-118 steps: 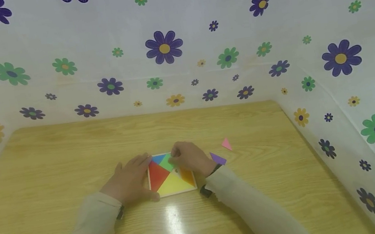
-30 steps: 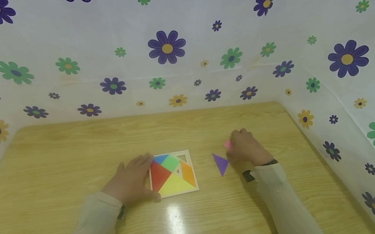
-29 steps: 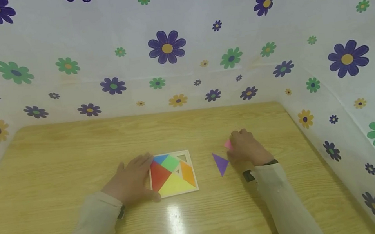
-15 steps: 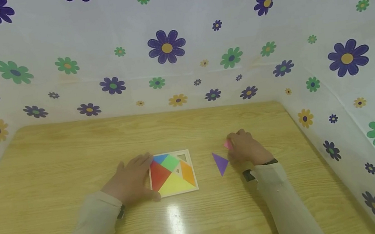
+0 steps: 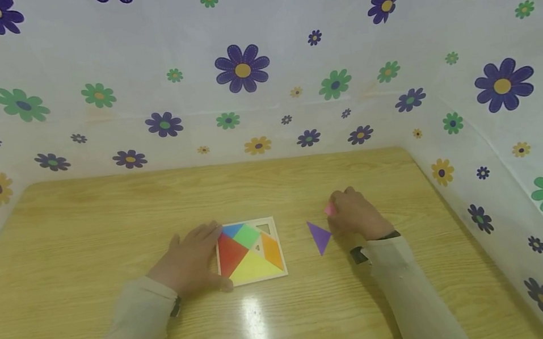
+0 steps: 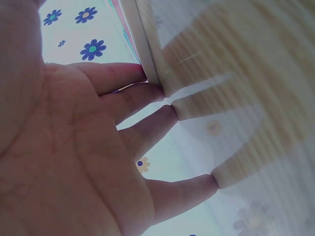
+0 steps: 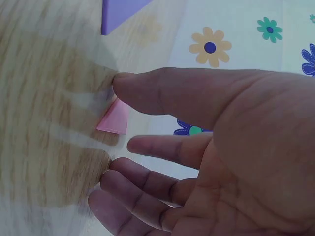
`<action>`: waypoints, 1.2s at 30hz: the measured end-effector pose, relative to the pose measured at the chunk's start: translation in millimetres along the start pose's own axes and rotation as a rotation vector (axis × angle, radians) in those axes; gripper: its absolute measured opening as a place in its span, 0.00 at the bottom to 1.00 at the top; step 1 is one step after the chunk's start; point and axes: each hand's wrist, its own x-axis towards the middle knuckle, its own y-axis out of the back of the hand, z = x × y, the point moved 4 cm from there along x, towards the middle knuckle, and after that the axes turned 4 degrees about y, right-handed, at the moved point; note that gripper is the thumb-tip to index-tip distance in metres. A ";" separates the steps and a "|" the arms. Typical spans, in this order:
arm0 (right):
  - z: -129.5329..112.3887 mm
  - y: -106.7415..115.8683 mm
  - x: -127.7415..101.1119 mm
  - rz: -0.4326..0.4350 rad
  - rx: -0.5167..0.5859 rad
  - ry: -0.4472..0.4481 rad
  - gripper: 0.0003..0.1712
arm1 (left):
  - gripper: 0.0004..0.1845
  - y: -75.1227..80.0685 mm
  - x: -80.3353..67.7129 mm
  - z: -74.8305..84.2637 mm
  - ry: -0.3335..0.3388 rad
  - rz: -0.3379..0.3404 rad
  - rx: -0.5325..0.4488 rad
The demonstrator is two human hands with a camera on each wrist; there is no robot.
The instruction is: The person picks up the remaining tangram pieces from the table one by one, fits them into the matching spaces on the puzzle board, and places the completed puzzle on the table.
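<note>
A square white tangram tray (image 5: 284, 259) lies on the table with red, blue, green, yellow and orange pieces in it. Bare board shows in two triangular spots, at its top right corner and near its centre. My left hand (image 5: 188, 263) rests along the tray's left edge, fingers spread and fairly straight. To the right, my right hand (image 5: 360, 216) is at a small pink triangle (image 7: 115, 118) lying on the table. Its thumb and index finger stand on either side of the piece with a gap between them. A purple triangle (image 5: 319, 237) lies between tray and right hand.
The wooden table (image 5: 152, 202) has a glossy surface with a bright reflection in front of the tray. White sheeting (image 5: 183, 43) printed with flowers encloses the back and sides.
My right hand has left the green piece in the tray and moved right to the pink triangle. The purple triangle has turned. Over the last second, the hands have barely moved.
</note>
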 end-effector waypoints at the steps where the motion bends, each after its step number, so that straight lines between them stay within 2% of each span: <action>1: 0.8 -0.7 -0.1 -0.004 0.011 -0.009 0.19 | 0.63 0.3 -0.2 0.4 0.000 -0.001 -0.001; 14: 7.4 -6.8 4.1 0.044 -0.009 -0.017 0.19 | 0.61 -1.2 0.7 0.6 -0.006 0.006 -0.001; 22: 7.0 -7.5 4.5 0.058 -0.007 -0.011 0.17 | 0.51 -7.9 6.6 -1.9 -0.023 -0.022 -0.006; 36: 10.4 -5.8 3.9 -0.007 0.147 -0.080 0.21 | 0.51 -6.6 3.4 -0.4 -0.015 -0.022 -0.032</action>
